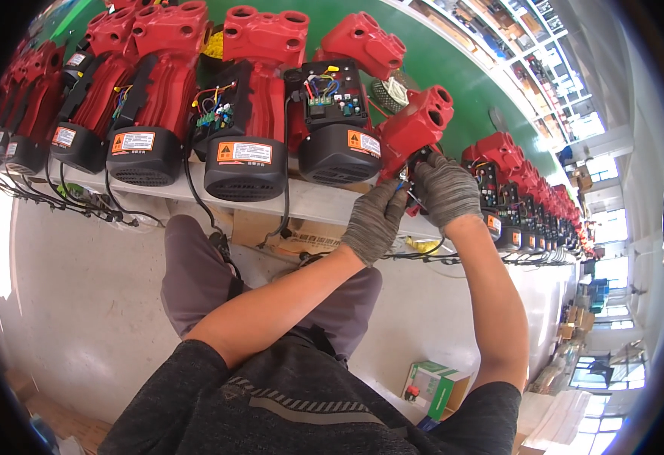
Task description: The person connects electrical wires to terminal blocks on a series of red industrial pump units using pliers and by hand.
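Note:
A red water pump [417, 125] stands on the bench in front of me, its wiring area between my hands. My left hand [377, 220], in a grey knit glove, has thumb and fingers pinched together at the pump's near side, beside a small bit of blue and light-coloured wiring. Curled over a dark part on the pump's right is my right hand [449, 191], gloved the same way. What either set of fingertips holds is too small and covered to make out. Just left sits another red and black pump [336, 121], its open terminal box [336, 95] showing coloured wires.
More red pumps [245, 106] line the bench to the left, and a further row [525, 189] runs off to the right. Black cables [285, 208] hang over the bench's front edge. Below are a cardboard box [286, 231] and, on the floor, a green-and-white carton [434, 388].

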`<state>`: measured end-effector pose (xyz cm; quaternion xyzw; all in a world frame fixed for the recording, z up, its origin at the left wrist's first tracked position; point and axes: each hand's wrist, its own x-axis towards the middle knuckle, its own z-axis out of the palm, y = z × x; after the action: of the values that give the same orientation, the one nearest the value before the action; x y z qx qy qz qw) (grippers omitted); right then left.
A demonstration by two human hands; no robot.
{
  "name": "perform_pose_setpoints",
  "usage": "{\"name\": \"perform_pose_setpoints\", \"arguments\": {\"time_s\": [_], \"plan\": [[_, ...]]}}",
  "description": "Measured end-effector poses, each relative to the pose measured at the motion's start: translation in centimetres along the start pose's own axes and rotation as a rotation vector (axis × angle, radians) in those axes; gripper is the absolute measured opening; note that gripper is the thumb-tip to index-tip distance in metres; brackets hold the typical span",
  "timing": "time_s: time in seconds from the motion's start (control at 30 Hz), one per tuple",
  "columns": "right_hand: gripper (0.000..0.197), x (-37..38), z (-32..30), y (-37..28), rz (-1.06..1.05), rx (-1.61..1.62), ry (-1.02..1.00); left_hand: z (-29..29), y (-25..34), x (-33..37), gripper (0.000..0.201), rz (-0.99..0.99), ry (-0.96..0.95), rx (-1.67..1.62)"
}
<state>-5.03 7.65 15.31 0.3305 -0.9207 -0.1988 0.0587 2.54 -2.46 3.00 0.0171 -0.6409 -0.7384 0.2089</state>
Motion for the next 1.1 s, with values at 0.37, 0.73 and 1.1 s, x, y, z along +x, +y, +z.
{"name": "perform_pose_setpoints", "arguments": {"time_s": [0.37, 0.73, 1.1], "plan": [[0.014, 0.0, -0.1, 1.2, -0.081, 0.175, 0.118, 2.0, 0.9, 0.9, 0.041, -0.323, -0.202, -0.216], [0.020, 0.4, -0.9, 1.1, 0.067, 0.087, -0.101, 3.7, -1.6, 0.6, 0.042, -0.154, -0.105, -0.231], [0.026, -1.9, -2.6, 1.3, 0.116, 0.875, 0.180, 4.5, -2.1, 0.7, 0.041, -0.276, -0.098, -0.534]]}}
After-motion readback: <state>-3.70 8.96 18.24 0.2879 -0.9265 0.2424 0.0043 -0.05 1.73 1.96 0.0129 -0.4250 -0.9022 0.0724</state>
